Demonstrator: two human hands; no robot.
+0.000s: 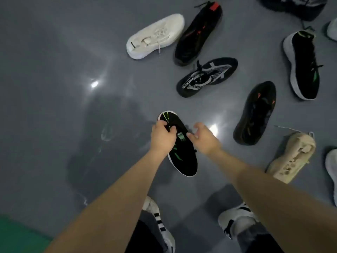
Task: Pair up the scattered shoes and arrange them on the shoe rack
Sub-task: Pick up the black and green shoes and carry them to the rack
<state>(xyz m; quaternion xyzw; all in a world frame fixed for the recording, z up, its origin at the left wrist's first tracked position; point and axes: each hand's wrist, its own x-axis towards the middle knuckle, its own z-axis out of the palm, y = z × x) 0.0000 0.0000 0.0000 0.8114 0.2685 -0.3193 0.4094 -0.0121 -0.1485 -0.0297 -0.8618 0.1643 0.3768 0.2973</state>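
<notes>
Left fingers (168, 127) pinch shoe (180, 152) collar, shoe on floor (54, 88) at feet; right hand (202, 136) spread, alongside. Knit upper looks soft, light: collar grip suits.

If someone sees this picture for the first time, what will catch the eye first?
Two bare arms reach down the middle: the left hand grips a black shoe with green stripes, the right hand open beside it. A white shoe stands out at the top among dark ones scattered on the grey floor.
</notes>
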